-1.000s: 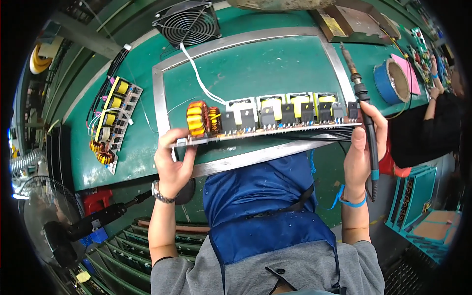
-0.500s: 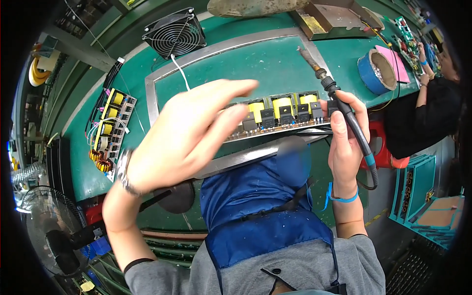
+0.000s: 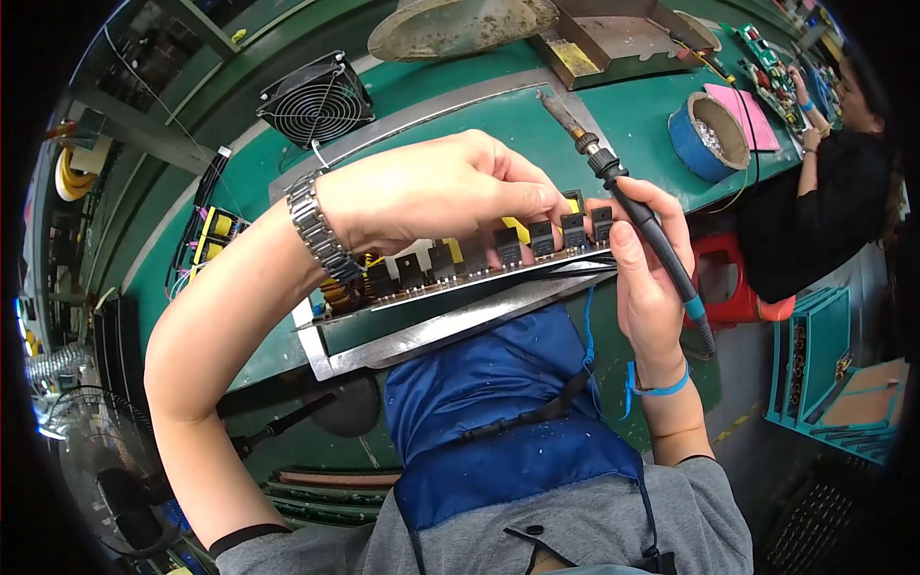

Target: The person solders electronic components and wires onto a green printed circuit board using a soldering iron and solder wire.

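A long circuit board [image 3: 458,280] stands tilted before me, its near edge lined with black flat components and yellow-wrapped coils behind them. My left hand [image 3: 450,187] reaches across its top from the left, fingers curled down among the parts near the right end; some fingertips show between the black components. In my right hand [image 3: 652,278] is a soldering iron [image 3: 661,240], its tip pointing up and away to the left. The right fingers also touch the board's right end.
A black fan [image 3: 316,103] stands at the back left, beside a second board [image 3: 213,235]. At the right are a blue round tub [image 3: 709,144], a pink sheet [image 3: 752,115] and a metal tray [image 3: 623,48]. A co-worker [image 3: 815,206] sits at far right, near a red stool [image 3: 714,273].
My left hand has come down and right onto the board's components, from hovering with fingers apart. The right hand keeps the soldering iron. The whole view has shifted slightly.
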Motion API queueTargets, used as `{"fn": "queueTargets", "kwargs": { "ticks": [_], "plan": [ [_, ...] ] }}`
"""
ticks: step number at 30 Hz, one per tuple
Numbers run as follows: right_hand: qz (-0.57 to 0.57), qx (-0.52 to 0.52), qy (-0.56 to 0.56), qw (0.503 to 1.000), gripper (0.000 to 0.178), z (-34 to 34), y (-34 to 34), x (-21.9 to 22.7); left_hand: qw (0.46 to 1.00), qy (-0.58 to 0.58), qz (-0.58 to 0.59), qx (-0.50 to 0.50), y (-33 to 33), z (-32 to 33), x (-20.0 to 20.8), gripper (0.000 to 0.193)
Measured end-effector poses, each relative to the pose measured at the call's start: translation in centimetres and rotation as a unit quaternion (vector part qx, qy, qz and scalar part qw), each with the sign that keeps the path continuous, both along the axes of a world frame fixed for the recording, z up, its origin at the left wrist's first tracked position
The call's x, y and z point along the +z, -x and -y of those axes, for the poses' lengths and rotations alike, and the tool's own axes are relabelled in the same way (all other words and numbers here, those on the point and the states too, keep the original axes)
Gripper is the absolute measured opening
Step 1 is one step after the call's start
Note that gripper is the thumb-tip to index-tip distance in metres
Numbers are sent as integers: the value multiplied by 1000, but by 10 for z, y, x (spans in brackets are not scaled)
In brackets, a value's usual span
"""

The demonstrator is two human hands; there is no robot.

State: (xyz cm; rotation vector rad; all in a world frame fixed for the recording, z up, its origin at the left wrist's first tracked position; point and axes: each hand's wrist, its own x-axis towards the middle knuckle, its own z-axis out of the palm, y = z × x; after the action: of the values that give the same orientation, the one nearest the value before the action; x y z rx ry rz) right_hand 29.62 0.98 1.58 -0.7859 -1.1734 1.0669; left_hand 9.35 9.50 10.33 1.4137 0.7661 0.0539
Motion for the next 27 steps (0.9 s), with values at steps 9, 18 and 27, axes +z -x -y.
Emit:
{"fn": "queueTargets", "kwargs": {
  "ticks": [9,18,27],
  "plan": [
    [10,-17,-6,1000,34,1,4,0,982,-102,-153,-32,26,-2,12,48],
    [29,-53,-10,998,32,-2,7,-4,987,-77,-137,-19,33,2,27,57],
    [0,-24,-12,1000,35,1,8,-3,996,-27,-72,45,39,12,22,59]
  ]
}}
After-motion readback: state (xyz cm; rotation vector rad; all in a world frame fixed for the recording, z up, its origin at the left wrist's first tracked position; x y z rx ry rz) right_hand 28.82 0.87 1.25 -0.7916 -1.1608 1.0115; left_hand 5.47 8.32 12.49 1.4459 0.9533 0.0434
